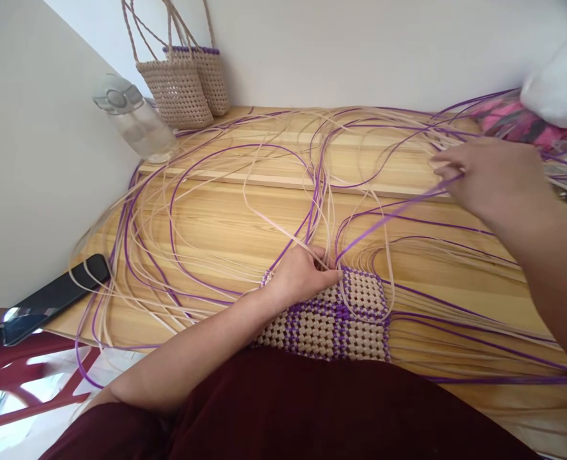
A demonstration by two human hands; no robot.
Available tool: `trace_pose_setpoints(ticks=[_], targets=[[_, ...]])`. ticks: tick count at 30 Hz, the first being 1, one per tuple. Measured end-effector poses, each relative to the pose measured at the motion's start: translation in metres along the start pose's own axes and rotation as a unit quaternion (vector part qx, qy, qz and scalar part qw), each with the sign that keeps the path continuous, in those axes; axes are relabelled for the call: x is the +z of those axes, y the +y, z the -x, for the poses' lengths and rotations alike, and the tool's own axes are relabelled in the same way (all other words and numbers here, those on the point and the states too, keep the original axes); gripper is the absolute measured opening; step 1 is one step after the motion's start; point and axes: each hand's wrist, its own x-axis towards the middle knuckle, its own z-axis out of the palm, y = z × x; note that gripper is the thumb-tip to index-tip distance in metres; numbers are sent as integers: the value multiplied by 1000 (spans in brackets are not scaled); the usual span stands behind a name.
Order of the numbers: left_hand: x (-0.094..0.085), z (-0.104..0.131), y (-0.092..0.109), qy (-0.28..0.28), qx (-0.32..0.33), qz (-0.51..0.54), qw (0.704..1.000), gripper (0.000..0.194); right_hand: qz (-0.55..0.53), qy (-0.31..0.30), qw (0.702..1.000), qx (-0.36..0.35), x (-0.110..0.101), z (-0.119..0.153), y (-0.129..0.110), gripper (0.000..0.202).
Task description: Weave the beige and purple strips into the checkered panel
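Note:
A woven panel [364, 338] in cream and purple checks lies at the table's near edge, partly covered by my left forearm and dark red clothing. At its upper edge, my left hand [300, 275] pinches the weave between thumb and fingers; the exact strands under the fingertips are hidden. From that spot a purple strand [389, 217] runs taut up to the right. Its far end is in my right hand [497, 169], closed and raised over the right side of the table. A loose cream strand [389, 268] loops over the panel's right part.
Long cream and purple strands spread across the wooden table [235, 217]. At the back left are a clear bottle [142, 128] and two woven bags [175, 92]. A black phone-like object [58, 294] lies at the left edge, a white bag [559, 89] at the back right.

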Motion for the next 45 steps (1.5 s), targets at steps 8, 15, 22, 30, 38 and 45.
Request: trace_pose_setpoints(ticks=[8, 15, 22, 30, 38, 45], targets=[[-2, -1, 3, 4, 4, -32, 999, 14, 13, -26, 940, -339, 14, 67, -134, 55], [0, 0, -1, -14, 20, 15, 1000, 13, -24, -101, 954, -282, 67, 33, -102, 29], [3, -1, 1, -7, -17, 37, 999, 15, -126, -182, 965, -140, 76, 33, -78, 23], [-1, -2, -2, -16, -9, 41, 999, 20, -116, -238, 951, -159, 38, 56, -96, 21], [1, 1, -1, -11, -5, 56, 998, 26, -113, -228, 944, -212, 40, 50, -112, 23], [3, -1, -5, -7, 20, 70, 997, 18, -193, -179, 952, -156, 56, 19, -112, 15]])
